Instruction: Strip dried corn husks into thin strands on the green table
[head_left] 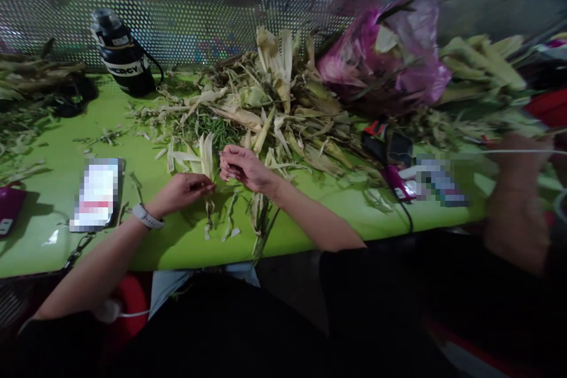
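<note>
My left hand, with a pale band at its wrist, is closed in a pinch low over the green tabletop. Just to its right, my right hand has its fingers curled in and the thumb against them. A thin green strand seems to run between the fingertips of both hands, but it is too small to name. Right behind the left fingers stands a pale dry corn husk; whether it is touched I cannot tell. Husk shreds lie below the right wrist.
Behind the hands spreads a heap of corn husks. A dark bottle stands back left, a pink plastic bag back right. Phones lie on both sides. Another person's arm rests at the right.
</note>
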Motion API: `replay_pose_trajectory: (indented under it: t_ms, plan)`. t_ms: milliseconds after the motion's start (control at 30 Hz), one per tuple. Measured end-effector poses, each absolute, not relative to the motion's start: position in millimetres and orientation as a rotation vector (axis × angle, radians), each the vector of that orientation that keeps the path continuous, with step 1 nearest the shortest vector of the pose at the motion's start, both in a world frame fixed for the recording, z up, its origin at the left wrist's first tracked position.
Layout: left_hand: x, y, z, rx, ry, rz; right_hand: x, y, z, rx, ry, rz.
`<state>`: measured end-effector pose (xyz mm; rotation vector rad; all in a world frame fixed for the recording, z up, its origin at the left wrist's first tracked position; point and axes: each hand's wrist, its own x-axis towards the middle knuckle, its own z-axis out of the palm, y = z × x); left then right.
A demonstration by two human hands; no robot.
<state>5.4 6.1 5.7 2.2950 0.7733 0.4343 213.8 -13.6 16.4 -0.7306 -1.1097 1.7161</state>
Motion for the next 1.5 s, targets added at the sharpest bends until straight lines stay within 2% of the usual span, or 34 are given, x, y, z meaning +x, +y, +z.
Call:
replay_pose_trajectory:
  t_ms: [400, 567, 700, 1067, 1333, 1500]
  plan:
    - [1, 11, 2, 2.386, 0.743, 0.286, 219, -13, 21, -0.853, -1.153, 1.780]
    - [3, 4, 11, 2.354, 0.900, 0.475, 224, -10, 24, -0.806, -1.135, 1.729]
    - [6, -1, 14, 2.563, 1.029, 0.558, 226, -11, 25, -0.765, -1.174, 1.658]
    - [5, 5, 2, 2.729, 0.750, 0.685, 228, -6, 17, -0.848, -1.234, 1.669]
    - [3, 2, 5, 2.587, 0.824, 0.962, 237, -4, 26, -0.809, -1.397, 1.349]
    - [9, -6, 5, 2.360, 0.951, 0.952, 237, -6, 34, -0.942, -1.549, 1.052]
